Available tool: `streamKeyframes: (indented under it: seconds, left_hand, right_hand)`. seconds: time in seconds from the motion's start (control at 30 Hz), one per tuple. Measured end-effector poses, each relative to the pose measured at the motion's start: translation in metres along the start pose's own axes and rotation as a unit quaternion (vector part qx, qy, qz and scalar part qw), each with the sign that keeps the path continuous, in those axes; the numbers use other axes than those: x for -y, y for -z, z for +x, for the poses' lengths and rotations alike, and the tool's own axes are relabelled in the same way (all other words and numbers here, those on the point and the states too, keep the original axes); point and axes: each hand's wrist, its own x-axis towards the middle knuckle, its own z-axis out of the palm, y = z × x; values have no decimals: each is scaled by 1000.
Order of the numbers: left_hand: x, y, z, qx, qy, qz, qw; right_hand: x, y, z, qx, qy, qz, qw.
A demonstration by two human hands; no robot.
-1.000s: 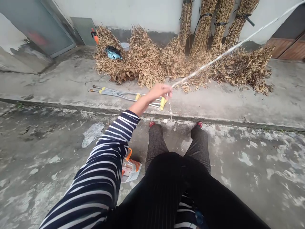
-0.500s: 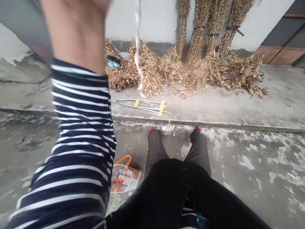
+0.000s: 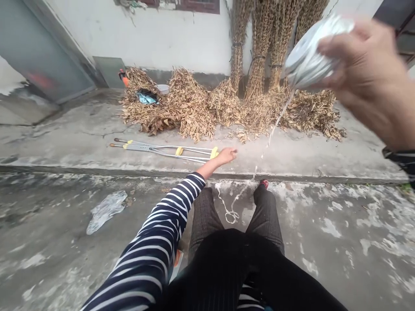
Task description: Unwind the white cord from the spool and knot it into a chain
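Raised at the upper right, my right hand is closed around a roll of white plastic twine, both blurred. A loose strand runs down from the roll to the ground, where it lies in a small loop between my legs. My left hand reaches forward at mid-frame, fingers stretched out loosely, with no held thing showing. Below and behind it, in line with the hand, are the yellow pads of a pair of metal crutches lying on the concrete ledge.
Heaps of dry leafy stalks lie along the white wall, with tied upright bundles behind. A white bowl and blue cloth-like item rest among them. A clear plastic bag lies left, below the ledge edge.
My left arm has come down from high in front of the camera to mid-frame. My right hand with the twine roll has come into view. More twine now lies on the ground.
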Motion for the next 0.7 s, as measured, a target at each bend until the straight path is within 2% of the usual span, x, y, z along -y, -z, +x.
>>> streamKeyframes:
  seconds: [0.07,0.13,0.17,0.27,0.33,0.4,0.47,0.6,0.7]
  left_hand:
    - [-31,-10,0,2,-89,-83,993]
    - [-72,-19,-7,25,-193,-191,962]
    - [-92,-24,-13,35,-220,-228,948]
    - [-138,-41,-29,40,-232,-287,928]
    - [-148,-47,-36,28,-217,-311,925]
    - [-140,-48,-38,21,-205,-323,924]
    - [-119,-44,-37,39,-192,-318,928]
    - [-59,-35,-44,94,-122,-272,950]
    - [-10,-29,-58,117,-45,-225,966]
  right_hand:
    - [-16,-17,-7,44,2,-33,998]
    - [-32,-33,-12,56,-21,-33,998]
    - [-38,-40,-14,59,-32,-30,997]
    - [-47,-55,-13,67,-43,-19,997]
    - [-49,-58,-10,60,-38,-6,997]
    - [-51,-56,-6,50,-35,0,998]
    - [-56,-49,-2,39,-52,2,998]
    - [-70,-27,11,-36,-96,7,995]
    - [-78,-9,24,-95,-85,9,992]
